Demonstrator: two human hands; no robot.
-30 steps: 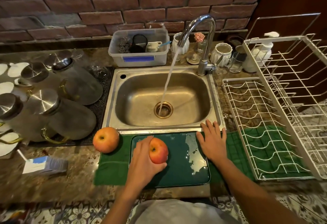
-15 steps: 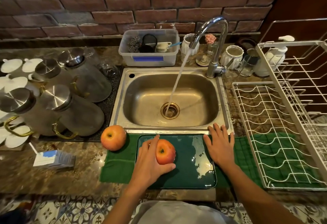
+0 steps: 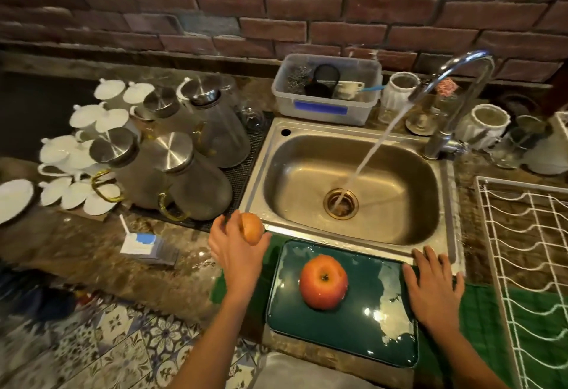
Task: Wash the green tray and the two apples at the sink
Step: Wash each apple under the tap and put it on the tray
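2 apples are in view: apple 1 (image 3: 323,281) sits stem-up near the centre of the green tray (image 3: 365,321), and apple 2 (image 3: 252,228) is at 10 o'clock from the tray, just off the sink's (image 3: 307,228) front-left corner. Left hand (image 3: 235,250) curls its fingers around apple 2 from the left; whether the apple is lifted clear of the counter cannot be told. Right hand (image 3: 433,288) lies flat, fingers spread, holding nothing, at the tray's 3 o'clock edge. Water runs from the faucet (image 3: 458,81) into the drain at 12 o'clock.
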